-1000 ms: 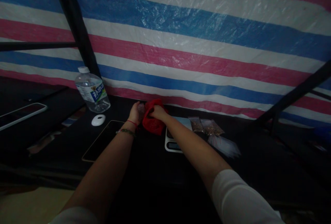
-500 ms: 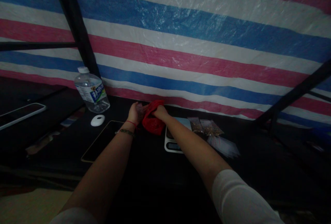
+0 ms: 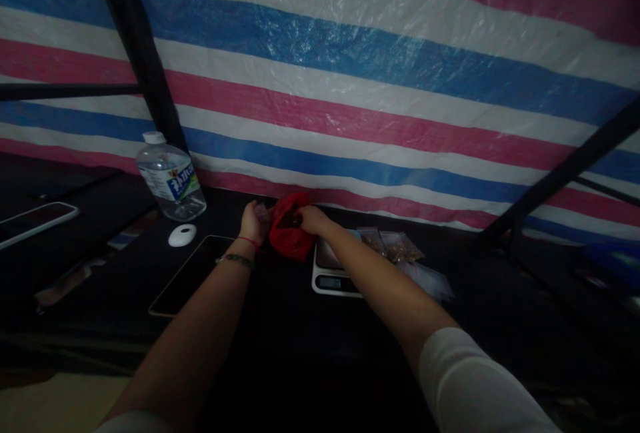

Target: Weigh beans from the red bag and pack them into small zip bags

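Taking the red bag (image 3: 291,244) as the clock's centre and the striped sheet (image 3: 350,116) as twelve, the bag sits on the bench (image 3: 285,300), mouth gaping upward, between the two hands; the left hand (image 3: 253,221), at nine, has its fingers curled round a small clear packet (image 3: 262,213); the right hand (image 3: 314,221), near two, reaches bent fingers into the mouth, though I cannot tell whether they pinch anything.

The bag looks soft and seems to lack stiff support, so a sharp pull by the right hand could tip or collapse it and spill what is inside; the packet's mouth is too small to make out, and if slack, a poor aim could scatter bits over the bench; the right forearm passes over the scale (image 3: 336,282) at between four and five, so a dropped elbow could jog it.

Room is tight at twelve, where the sheet rises just behind; filled packets (image 3: 397,246) crowd three; a dark tablet (image 3: 187,278) lies towards eight, a bottle (image 3: 173,180) stands near ten; the freest stretch is at six, between the forearms, its near edge lost in shadow.
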Motion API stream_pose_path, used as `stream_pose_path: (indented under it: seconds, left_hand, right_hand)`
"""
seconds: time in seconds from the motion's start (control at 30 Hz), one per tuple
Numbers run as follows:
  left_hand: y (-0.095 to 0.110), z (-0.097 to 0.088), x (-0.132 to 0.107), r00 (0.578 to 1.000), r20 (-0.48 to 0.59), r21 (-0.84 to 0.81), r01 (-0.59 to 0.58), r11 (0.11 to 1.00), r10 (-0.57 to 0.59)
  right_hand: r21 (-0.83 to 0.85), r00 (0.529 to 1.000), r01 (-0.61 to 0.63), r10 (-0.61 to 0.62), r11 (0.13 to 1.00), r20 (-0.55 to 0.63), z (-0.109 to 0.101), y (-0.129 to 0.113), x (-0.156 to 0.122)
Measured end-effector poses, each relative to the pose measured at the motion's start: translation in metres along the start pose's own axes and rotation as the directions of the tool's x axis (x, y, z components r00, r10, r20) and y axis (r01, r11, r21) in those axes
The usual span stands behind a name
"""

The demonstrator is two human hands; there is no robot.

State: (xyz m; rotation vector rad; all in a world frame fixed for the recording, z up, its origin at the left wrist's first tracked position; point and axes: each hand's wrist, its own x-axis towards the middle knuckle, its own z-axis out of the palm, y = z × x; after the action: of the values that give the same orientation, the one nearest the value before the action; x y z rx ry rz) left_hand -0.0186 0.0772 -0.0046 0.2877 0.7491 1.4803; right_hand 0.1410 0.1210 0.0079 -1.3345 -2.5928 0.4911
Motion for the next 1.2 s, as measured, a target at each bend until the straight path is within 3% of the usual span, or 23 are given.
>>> stream_pose_path:
  seconds: [0.2,0.37,0.57,0.67,0.8,0.97,1.2]
  left_hand:
    - [-0.005,-0.001,0.001,1.0,-0.01,-0.044,0.027,0.999,-0.028]
    - [-0.007,-0.005,0.007,0.997,0.068,-0.074,0.052,0.996,-0.047]
    - [-0.008,-0.007,0.013,0.999,-0.014,-0.097,0.033,0.995,-0.035]
    - [-0.009,-0.007,0.012,1.0,-0.017,-0.119,0.02,0.993,-0.022]
    - [-0.008,-0.006,0.009,0.997,0.058,-0.168,0.059,0.984,-0.05]
    - [-0.003,-0.004,0.005,0.999,-0.004,-0.23,-0.045,0.972,0.046]
    - [-0.001,-0.002,0.002,0.996,0.011,-0.245,-0.083,0.966,0.088]
  right_hand:
    - [0.01,0.999,0.031,-0.032,0.999,0.026,0.005,-0.016,0.002]
    - [0.2,0.985,0.163,-0.171,0.966,0.02,-0.001,-0.017,0.002]
    - [0.075,0.997,0.043,-0.048,0.996,0.067,0.001,-0.02,0.008]
    - [0.075,0.996,0.052,-0.057,0.996,0.073,0.004,-0.023,0.008]
    - [0.225,0.987,0.155,-0.159,0.962,0.001,0.007,-0.025,0.006]
    - [0.342,0.999,0.03,-0.022,0.939,-0.026,0.012,-0.019,0.006]
    - [0.427,0.997,0.039,-0.009,0.904,-0.072,0.02,-0.013,0.01]
